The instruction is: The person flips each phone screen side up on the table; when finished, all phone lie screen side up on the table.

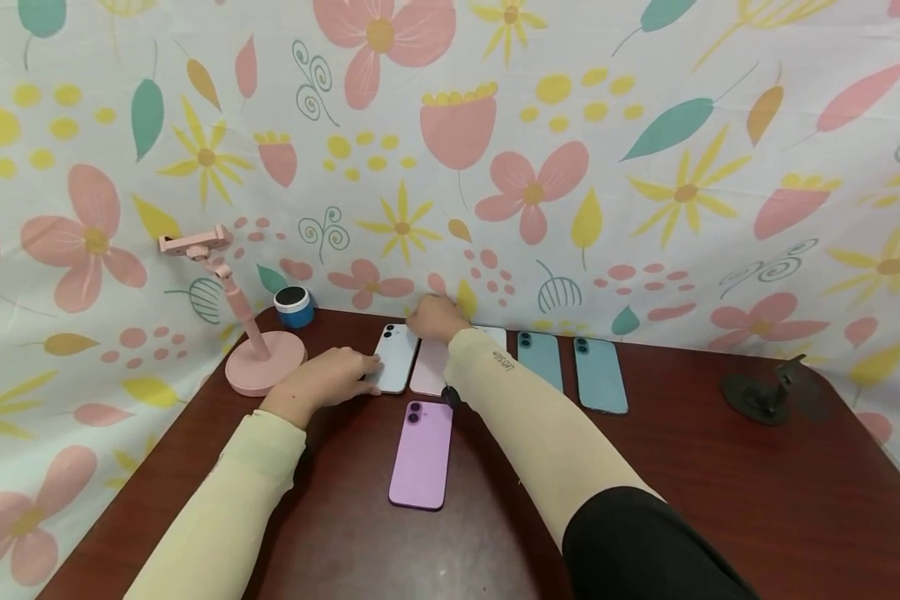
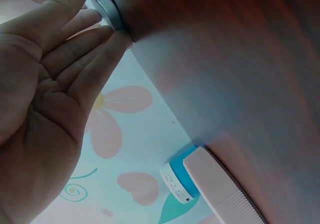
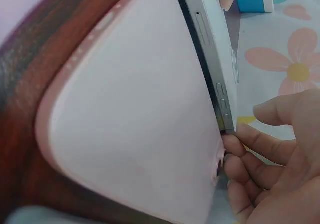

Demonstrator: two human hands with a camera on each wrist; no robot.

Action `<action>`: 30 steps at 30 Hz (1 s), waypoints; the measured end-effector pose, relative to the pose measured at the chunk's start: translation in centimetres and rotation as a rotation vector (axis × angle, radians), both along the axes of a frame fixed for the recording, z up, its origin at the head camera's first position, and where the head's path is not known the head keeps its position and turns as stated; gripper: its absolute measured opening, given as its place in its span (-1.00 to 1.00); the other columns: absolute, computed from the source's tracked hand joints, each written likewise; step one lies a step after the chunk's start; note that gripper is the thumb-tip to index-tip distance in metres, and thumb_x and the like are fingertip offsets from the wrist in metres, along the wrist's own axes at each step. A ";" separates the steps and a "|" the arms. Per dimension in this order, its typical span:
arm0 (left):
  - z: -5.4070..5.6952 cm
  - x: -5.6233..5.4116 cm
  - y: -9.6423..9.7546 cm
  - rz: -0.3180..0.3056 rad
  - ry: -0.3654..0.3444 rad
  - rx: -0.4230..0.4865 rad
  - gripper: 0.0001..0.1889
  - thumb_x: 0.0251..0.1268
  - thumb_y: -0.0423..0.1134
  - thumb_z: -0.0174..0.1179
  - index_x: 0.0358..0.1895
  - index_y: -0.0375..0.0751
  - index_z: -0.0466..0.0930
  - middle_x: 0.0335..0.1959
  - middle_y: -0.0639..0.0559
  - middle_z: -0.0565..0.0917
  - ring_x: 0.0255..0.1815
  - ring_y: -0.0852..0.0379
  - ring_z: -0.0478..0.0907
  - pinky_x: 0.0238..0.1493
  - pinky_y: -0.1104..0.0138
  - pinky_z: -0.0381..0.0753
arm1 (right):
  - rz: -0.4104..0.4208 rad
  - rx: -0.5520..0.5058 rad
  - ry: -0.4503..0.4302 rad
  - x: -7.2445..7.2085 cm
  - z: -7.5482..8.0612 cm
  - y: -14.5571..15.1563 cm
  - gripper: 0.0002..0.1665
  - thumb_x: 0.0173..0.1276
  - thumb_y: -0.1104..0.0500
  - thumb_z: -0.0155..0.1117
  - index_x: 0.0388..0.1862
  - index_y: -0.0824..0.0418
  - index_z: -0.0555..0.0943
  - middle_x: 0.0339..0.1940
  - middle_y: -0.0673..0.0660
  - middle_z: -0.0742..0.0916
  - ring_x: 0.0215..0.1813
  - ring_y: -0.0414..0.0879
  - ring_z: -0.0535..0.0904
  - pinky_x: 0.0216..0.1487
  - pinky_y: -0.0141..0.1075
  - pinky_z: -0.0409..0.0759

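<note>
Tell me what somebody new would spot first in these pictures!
Probably the flowery backdrop with big pink and yellow blooms behind the table. Next, the purple phone lying by itself in front of the row of other phones. Then, perhaps, the left hand touching the leftmost phone, the right hand at the row's far edge, and the pink stand at the table's left.

beyond the purple phone [image 1: 422,454] lie a white phone [image 1: 395,358] and a pale pink phone [image 1: 429,367]; to its right, two light teal phones [image 1: 602,375]; to its left, a pink stand [image 1: 266,362]; under it, a reddish-brown table [image 1: 720,483]; behind it, white cloth [image 1: 630,50] printed with pink, yellow and teal flowers and leaves.
</note>
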State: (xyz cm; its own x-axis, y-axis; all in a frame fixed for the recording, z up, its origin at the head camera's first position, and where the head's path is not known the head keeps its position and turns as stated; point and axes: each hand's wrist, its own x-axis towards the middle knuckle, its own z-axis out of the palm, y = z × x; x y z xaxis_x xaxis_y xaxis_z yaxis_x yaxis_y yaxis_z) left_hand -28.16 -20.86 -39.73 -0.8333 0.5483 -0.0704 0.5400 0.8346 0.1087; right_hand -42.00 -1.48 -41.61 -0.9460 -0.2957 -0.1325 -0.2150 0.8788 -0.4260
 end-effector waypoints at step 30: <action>0.4 -0.1 0.3 0.141 -0.163 0.189 -0.30 0.49 0.31 0.24 0.30 -0.26 0.71 0.04 -0.18 0.84 0.00 0.03 0.74 0.18 0.05 0.71 | -0.238 -0.843 -0.390 3.2 2.1 1.1 -0.52 0.59 0.39 0.14 0.42 0.52 0.53 0.28 0.40 0.67 -0.19 -0.04 0.65 0.26 -0.14 0.76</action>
State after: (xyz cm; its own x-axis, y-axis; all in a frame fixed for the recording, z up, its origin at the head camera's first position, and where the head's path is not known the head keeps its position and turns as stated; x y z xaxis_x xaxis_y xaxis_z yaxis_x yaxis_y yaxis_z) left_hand -28.28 -20.60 -39.35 -0.8882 0.4444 -0.1170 0.3831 0.8566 0.3456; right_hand -38.85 -0.42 -39.51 -0.9279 -0.2437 -0.2822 0.2203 0.2525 -0.9422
